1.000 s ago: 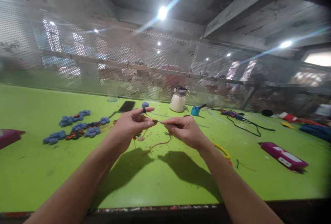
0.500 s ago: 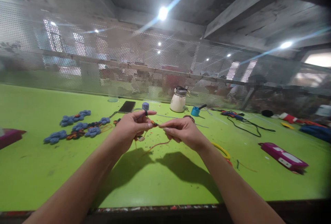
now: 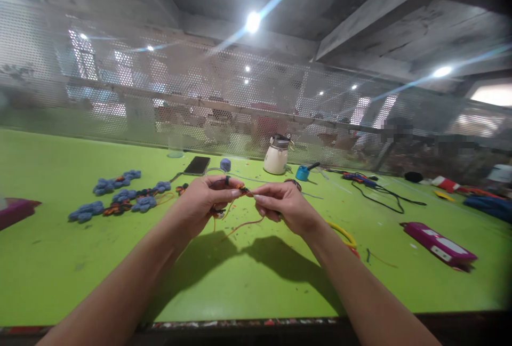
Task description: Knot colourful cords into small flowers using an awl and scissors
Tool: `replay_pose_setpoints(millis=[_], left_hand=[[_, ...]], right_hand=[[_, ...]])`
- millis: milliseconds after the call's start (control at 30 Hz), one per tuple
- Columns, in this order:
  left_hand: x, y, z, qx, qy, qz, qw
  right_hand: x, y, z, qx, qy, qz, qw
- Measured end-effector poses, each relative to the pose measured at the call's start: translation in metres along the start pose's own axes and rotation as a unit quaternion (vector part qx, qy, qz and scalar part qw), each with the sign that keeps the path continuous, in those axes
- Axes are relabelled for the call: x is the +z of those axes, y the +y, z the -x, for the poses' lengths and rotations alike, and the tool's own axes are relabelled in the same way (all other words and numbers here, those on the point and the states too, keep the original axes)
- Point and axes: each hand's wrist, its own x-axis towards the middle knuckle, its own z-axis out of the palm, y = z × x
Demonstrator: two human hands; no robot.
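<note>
My left hand (image 3: 202,196) is closed in a pinch on a small orange-and-black crocheted piece (image 3: 242,190), which sticks out past the thumb and index finger. A dark band circles one of its fingers. Facing it, my right hand (image 3: 280,199) has thumb and fingertips pressed together on a thin strand of yarn (image 3: 251,193) at the piece's end; whether a hook is also there I cannot tell. An orange-pink yarn tail (image 3: 245,224) hangs below the right fingers. More loose yarn dangles under the left hand. Blue crocheted flowers (image 3: 86,211) and orange-black ones (image 3: 117,207) lie to the left.
On the green table (image 3: 248,287) a phone (image 3: 197,165), a small purple yarn roll (image 3: 225,165), a white jug (image 3: 276,157) and a blue pot (image 3: 303,173) stand beyond my hands. To the right are a yellow ring (image 3: 344,233), a corded tool (image 3: 360,177) and a magenta box (image 3: 439,243).
My left hand has tilted slightly, with its index finger bent down nearer the thumb. More of the orange-and-black piece shows at its fingertips. My right hand has shifted slightly right.
</note>
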Motion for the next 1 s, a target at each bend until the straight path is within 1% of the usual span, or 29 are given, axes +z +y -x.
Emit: replay_pose_setpoints(millis=[267, 500, 1000], left_hand=[[-0.0016, -0.0037, -0.0021, 0.019, -0.003, 0.018, 1.000], [0.0001, 0.0001, 0.0014, 0.023, -0.001, 0.015, 1.000], [0.0019, -0.0034, -0.0017, 0.052, 0.046, -0.016, 0.997]], right_hand=[[-0.0041, 0.0002, 0.0002, 0.003, -0.005, 0.002, 1.000], [-0.0042, -0.0025, 0.0005, 0.005, -0.002, 0.007, 1.000], [-0.0050, -0.0041, 0.0005, 0.013, -0.017, 0.014, 1.000]])
